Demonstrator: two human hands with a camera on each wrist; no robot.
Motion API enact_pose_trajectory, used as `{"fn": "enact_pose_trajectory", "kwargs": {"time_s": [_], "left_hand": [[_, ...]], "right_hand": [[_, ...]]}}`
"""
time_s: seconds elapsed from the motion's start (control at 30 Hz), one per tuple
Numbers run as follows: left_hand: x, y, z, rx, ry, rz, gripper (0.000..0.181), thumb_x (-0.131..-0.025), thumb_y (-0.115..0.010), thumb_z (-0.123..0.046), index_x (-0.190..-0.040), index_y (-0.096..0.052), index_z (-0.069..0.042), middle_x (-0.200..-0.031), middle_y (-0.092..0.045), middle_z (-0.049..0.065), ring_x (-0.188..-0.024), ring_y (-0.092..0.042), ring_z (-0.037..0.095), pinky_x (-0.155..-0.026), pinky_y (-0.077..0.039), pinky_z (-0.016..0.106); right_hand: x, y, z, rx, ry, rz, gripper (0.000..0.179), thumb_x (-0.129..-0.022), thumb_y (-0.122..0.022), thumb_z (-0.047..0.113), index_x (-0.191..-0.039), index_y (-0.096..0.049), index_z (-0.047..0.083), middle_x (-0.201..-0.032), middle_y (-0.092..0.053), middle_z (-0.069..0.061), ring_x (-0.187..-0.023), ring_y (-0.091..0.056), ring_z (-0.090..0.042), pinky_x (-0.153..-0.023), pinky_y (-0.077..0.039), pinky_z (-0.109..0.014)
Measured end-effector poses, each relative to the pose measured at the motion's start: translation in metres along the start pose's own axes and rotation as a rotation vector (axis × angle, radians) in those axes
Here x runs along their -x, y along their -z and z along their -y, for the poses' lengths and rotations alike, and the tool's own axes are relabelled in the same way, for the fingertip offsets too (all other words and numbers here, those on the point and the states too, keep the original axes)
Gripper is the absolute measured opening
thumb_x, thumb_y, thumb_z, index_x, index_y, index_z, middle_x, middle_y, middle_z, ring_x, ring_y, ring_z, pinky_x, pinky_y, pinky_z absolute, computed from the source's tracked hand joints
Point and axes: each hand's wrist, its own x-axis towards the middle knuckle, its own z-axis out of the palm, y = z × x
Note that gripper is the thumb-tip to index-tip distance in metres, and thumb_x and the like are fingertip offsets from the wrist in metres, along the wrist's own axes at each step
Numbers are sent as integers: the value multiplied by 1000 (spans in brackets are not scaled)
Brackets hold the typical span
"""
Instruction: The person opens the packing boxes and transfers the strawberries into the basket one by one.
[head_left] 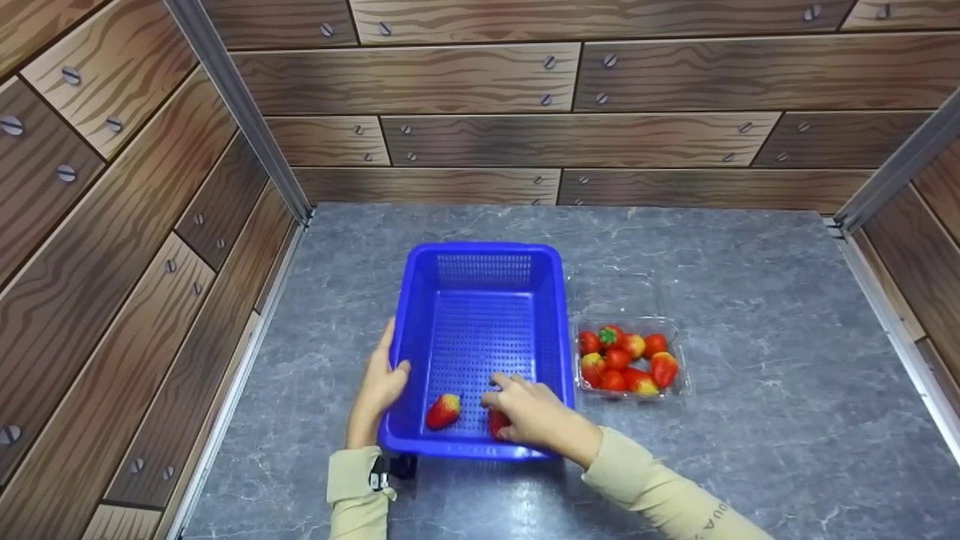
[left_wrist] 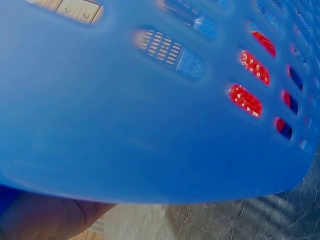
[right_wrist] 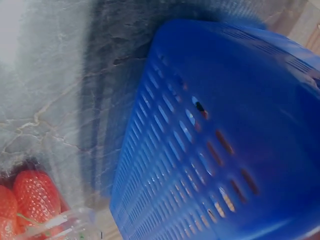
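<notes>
My left hand (head_left: pixel 381 390) grips the left side of a blue plastic basket (head_left: pixel 486 322), thumb over the rim and fingers along the outside wall. Inside at the near end, my right hand (head_left: pixel 536 412) curls its fingers round a red strawberry (head_left: pixel 496 424), partly hidden beneath them. Another strawberry (head_left: pixel 442 412), red with a yellowish end, lies on the basket floor to its left. Through slots in the basket wall (left_wrist: pixel 125 115), the left wrist view shows red strawberry skin (left_wrist: pixel 245 100). The right wrist view has the basket's slotted outer side (right_wrist: pixel 240 90); the right hand is hidden there.
Right of the basket stands a clear plastic clamshell box (head_left: pixel 682 379), its transparent lid (head_left: pixel 619 289) folded back, holding several strawberries (head_left: pixel 616 359). Beneath is a grey marbled tabletop (head_left: pixel 772 337). Wood-patterned walls (head_left: pixel 480 139) enclose the back and both sides.
</notes>
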Motion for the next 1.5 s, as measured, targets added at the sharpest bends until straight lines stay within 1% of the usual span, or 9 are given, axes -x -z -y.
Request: {"fn": "enact_pose_trajectory", "kwargs": {"time_s": [0.13, 0.3, 0.53, 0.7, 0.93, 1.03, 1.17, 1.33, 1.5], "left_hand": [[-1, -1, 1, 12, -7, 7, 80, -84, -45, 14, -158, -20, -3, -157, -26, 27, -139, -34, 45, -115, -28, 55], [-1, 0, 1, 32, 13, 2, 80, -85, -46, 14, -158, -20, -6, -158, -26, 26, -138, -35, 45, -114, -30, 55], [1, 1, 0, 1, 3, -10, 81, -84, -47, 14, -158, -21, -5, -157, -28, 25, -138, -36, 45, -114, -30, 55], [-1, 1, -1, 1, 5, -5, 81, -84, -47, 13, -158, -20, -5, -159, -25, 23, -140, -33, 43, -116, -27, 53], [0, 0, -2, 2, 4, 1, 80, -85, -47, 13, -158, -20, -5, -160, -24, 22, -141, -31, 42, -117, -25, 53], [0, 0, -1, -14, -23, 5, 79, -84, -47, 14, -157, -22, -3, -157, -27, 25, -139, -34, 44, -116, -27, 54], [-1, -1, 1, -35, -55, 2, 79, -82, -47, 15, -156, -23, 0, -155, -31, 28, -137, -36, 45, -115, -28, 55], [0, 0, 2, -37, -45, -3, 78, -83, -47, 15, -156, -23, 0, -155, -30, 28, -138, -35, 45, -116, -27, 54], [0, 0, 1, -28, -45, -3, 79, -83, -47, 15, -156, -22, 1, -155, -30, 29, -138, -34, 46, -116, -26, 55]], "right_hand": [[1, 8, 0, -35, -12, -8, 36, -73, -83, 18, -107, -72, 12, -123, -60, -16, -98, -62, -31, -67, -59, -40], [1, 20, -6, -67, -30, -61, 36, -74, -82, 14, -109, -72, 11, -120, -61, -14, -100, -63, -30, -71, -59, -40], [4, 47, -13, -133, -99, -130, 36, -77, -82, 17, -112, -72, 13, -118, -62, -8, -99, -65, -27, -75, -59, -39], [9, 67, -22, -163, -158, -255, 34, -77, -82, 17, -110, -73, 14, -113, -64, -4, -94, -65, -22, -75, -58, -36], [26, 94, -39, -212, -267, -458, 31, -78, -82, 15, -107, -74, 12, -109, -67, -3, -91, -66, -23, -76, -57, -38], [34, 103, -48, -224, -321, -515, 29, -79, -81, 14, -107, -74, 11, -108, -68, -3, -88, -67, -24, -72, -57, -39], [44, 108, -63, -222, -394, -558, 27, -79, -79, 12, -106, -74, 9, -106, -68, -4, -85, -65, -24, -68, -55, -41], [58, 108, -81, -210, -449, -594, 26, -79, -79, 9, -104, -75, 8, -104, -69, -7, -83, -63, -25, -66, -50, -40], [71, 106, -94, -222, -515, -577, 28, -81, -78, 8, -108, -73, 6, -107, -68, -12, -89, -63, -31, -70, -51, -45]]}}
